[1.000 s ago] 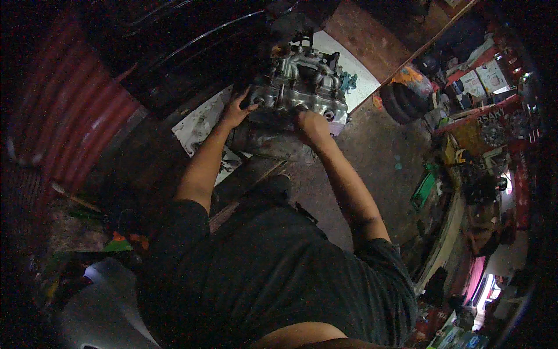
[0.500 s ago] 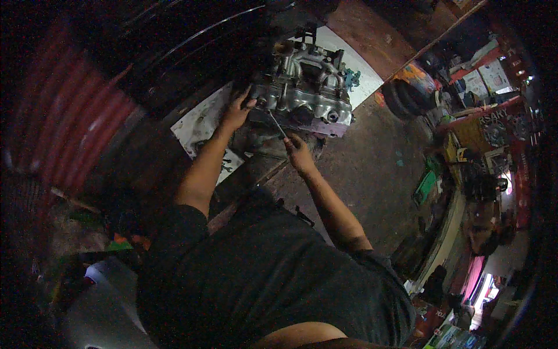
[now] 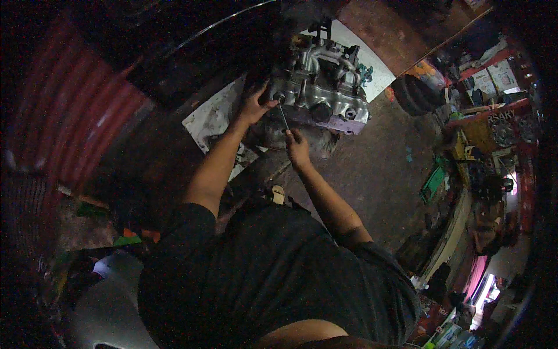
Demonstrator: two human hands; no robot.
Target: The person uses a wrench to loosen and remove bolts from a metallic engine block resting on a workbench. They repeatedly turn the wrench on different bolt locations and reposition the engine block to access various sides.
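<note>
A silver-grey engine [image 3: 322, 87] with curved metal pipes on top stands ahead of me. In my right hand [image 3: 299, 152] is a slim metal-shafted hand tool [image 3: 284, 118], its fingers closed round the near end. The tool's far end meets a round part at the engine's front left corner; the exact kind of tool is too small to tell. My left hand [image 3: 253, 109] is at that same corner, thumb and fingers apart, the thumb close to the tool's far end. Whether the thumb touches the tool I cannot tell.
Under the engine lies a white, stained sheet [image 3: 381, 68]. A black tyre [image 3: 415, 94] and a cluttered shelf [image 3: 494, 113] stand at the right. On the floor is a green object [image 3: 433, 184]. Red corrugated metal [image 3: 93, 110] rises at the left.
The whole view has shifted, so the engine appears farther right. The tool now stands steeper, its far end at the round part, and my left thumb has come nearer to it.
</note>
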